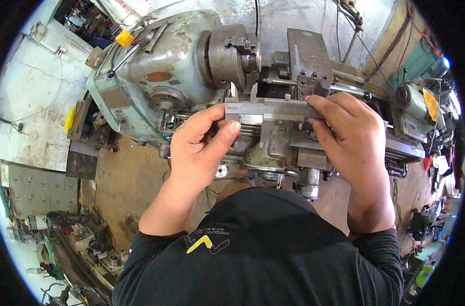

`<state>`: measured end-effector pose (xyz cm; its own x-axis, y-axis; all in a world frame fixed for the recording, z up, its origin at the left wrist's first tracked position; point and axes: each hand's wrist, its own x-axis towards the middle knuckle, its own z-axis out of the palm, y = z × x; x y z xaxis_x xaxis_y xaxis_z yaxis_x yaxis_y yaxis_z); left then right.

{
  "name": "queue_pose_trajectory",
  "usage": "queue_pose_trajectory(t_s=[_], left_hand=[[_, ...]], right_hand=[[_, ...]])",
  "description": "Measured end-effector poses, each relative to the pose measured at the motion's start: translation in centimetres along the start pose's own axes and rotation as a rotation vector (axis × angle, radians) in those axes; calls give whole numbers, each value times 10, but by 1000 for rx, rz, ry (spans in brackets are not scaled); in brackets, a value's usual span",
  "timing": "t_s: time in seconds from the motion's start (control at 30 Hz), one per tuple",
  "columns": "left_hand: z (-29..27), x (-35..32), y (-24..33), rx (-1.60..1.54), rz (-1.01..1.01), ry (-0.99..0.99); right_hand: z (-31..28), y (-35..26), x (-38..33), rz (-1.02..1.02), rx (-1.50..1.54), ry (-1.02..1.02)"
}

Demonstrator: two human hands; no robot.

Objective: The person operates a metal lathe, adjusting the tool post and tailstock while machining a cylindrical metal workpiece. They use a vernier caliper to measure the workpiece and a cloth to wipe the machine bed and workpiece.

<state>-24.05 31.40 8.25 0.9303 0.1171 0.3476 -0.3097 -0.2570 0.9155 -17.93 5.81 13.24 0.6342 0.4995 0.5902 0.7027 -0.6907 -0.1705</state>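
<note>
A steel vernier caliper (273, 108) is held level in front of me, its jaws a little apart with nothing between them. At its fixed-jaw end, the thumb and fingers of my left hand (202, 140) pinch it. My right hand (347, 127) grips the beam at the other end. Just beyond the caliper stands a lathe, whose round chuck (222, 56) holds a short, wide metal piece (257, 53). The tool post (314, 81) is behind my right fingers. Part of the carriage (270, 148) shows below the caliper.
The pale green headstock (166, 51) fills the far left, with a yellow-capped tool (124, 38) lying on top. The tailstock (413, 104) stands at the right. Cluttered machine parts (89, 245) lie at the lower left, near a grey drawer cabinet (41, 188).
</note>
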Motion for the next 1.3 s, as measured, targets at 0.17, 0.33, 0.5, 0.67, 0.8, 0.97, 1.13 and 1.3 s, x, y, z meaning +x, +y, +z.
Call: queue_pose_trajectory(t_s=[0.17, 0.33, 0.5, 0.67, 0.8, 0.97, 1.13, 1.3], left_hand=[[-21, -3, -8, -87, 7, 10], [-46, 4, -20, -150, 2, -18], [-80, 15, -32, -306, -83, -20], [-133, 32, -57, -415, -165, -90], [-172, 39, -80, -441, -161, -74], [-214, 43, -100, -405, -201, -44], [-245, 47, -115, -440, -181, -30], [-261, 49, -125, -559, -123, -17]], right_hand=[[6, -19, 11, 41, 36, -60], [18, -41, 27, 11, -34, -46], [37, -70, 51, 59, 4, -46], [67, -107, 80, 54, -91, -52], [94, -136, 103, 37, -113, -55], [120, -167, 127, 19, -104, -57], [135, -190, 144, 44, -64, -96], [142, -204, 155, 16, -86, -88]])
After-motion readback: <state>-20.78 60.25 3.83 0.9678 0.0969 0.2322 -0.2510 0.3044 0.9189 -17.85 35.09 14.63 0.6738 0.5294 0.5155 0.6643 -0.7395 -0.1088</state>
